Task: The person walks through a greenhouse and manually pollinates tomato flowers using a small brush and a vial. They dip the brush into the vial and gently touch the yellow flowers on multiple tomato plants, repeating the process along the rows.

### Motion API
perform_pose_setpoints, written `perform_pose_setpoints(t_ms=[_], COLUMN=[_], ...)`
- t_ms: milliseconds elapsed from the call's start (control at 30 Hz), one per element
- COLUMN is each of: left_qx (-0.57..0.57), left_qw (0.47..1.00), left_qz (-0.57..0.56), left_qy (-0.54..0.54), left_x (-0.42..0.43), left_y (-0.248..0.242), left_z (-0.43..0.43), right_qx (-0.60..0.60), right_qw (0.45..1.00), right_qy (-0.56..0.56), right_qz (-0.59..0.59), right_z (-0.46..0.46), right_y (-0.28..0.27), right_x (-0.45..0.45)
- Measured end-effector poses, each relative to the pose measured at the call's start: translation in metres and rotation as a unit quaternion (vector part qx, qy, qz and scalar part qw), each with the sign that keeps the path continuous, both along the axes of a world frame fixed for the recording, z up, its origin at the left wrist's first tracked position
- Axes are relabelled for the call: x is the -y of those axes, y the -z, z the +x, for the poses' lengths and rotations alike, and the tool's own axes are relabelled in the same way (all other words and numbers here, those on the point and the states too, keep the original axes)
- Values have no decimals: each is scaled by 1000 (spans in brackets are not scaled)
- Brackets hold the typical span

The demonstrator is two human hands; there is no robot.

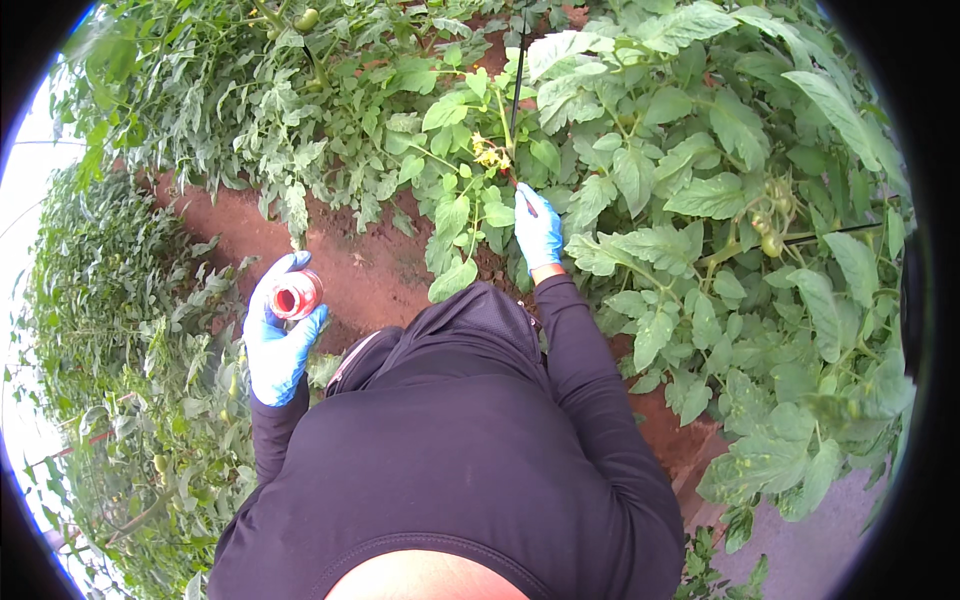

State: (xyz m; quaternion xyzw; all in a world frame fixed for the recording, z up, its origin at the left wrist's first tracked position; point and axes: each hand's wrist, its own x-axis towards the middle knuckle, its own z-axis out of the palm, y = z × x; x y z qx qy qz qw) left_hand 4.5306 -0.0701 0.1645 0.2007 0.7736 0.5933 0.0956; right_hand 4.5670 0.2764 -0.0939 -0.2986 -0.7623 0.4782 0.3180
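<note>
My left hand (279,334), in a blue glove, holds a small clear jar (297,295) with red liquid inside, its open mouth showing. In a blue glove too, my right hand (538,229) is raised to a tomato plant and pinches a thin tool with a red tip, perhaps a brush; its shape is too small to tell. That tip is at or beside a cluster of yellow tomato flowers (491,155). A black line (518,82) runs up past the flowers.
Dense tomato foliage (675,165) stands close on the right, with green tomatoes (771,244). More tomato plants (120,300) grow on the left. Reddish soil (360,259) lies between the rows. A grey surface (795,547) shows at lower right.
</note>
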Motion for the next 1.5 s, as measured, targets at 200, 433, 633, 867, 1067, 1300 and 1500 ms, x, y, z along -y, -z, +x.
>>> perform_pose_setpoints(t_ms=[200,433,633,867,1067,1300,1500], left_qx=[-4,-1,5,9,11,-10,22], left_qw=[1000,1000,1000,999,997,993,992], left_qz=[-6,-11,4,31,37,44,60], left_qy=[3,6,3,35,69,105,108], left_x=[0,-1,-1,-11,-25,-20,-14], left_y=[-1,5,17,25,18,8,15], left_z=[-1,1,-4,-8,-9,-2,3], right_qx=[10,6,-56,-62,-47,-92,-80], right_qw=[1000,999,997,985,997,977,948], right_qy=[-3,-6,-34,-41,-38,-95,-135], right_qz=[17,35,32,154,46,-167,-276], right_z=[-6,-2,45,140,171,168,166], right_y=[13,9,-32,-126,-195,-208,-206], right_x=[0,-1,10,53,74,87,92])
